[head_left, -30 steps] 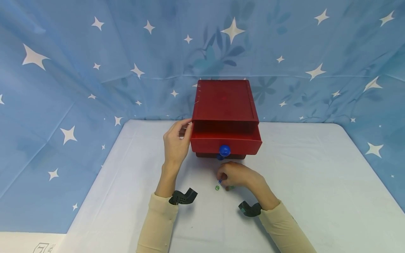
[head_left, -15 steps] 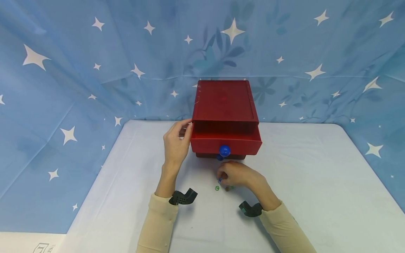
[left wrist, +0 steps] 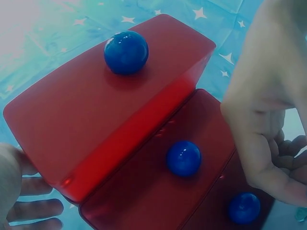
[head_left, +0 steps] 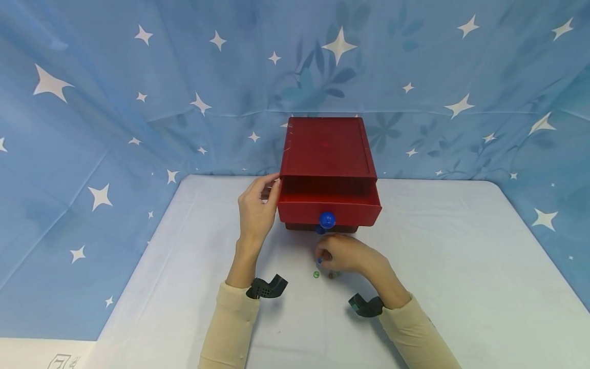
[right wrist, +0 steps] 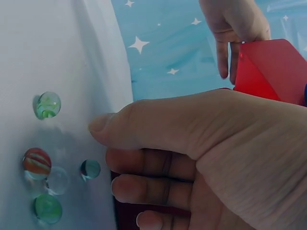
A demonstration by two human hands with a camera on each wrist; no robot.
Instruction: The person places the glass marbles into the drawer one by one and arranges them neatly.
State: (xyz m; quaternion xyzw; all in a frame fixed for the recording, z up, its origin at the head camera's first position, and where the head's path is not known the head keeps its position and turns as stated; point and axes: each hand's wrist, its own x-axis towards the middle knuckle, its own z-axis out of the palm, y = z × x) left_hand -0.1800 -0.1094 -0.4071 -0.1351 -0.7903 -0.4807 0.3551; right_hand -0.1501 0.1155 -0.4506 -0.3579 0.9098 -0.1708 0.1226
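A red drawer cabinet with blue ball knobs stands at the back of the table. Its top drawer is pulled out, and no contents show inside. My left hand rests at the cabinet's left side, with fingers extended in the left wrist view. Below the knobs, my right hand pinches a small blue marble at its fingertips; the thumb hides it in the right wrist view. On the cloth beside that hand lie several marbles: a green-swirled marble, a red-striped marble, a green marble and a teal marble.
White cloth covers the table. Behind it hangs a blue curtain with white stars. The lower drawers' knobs, a middle knob and a bottom knob, stick out beneath the open drawer.
The blue marble has shifted slightly toward the cabinet with my right fingertips, and the red-brown marble beneath the hand shows a little more. My left hand and the cabinet have stayed put.
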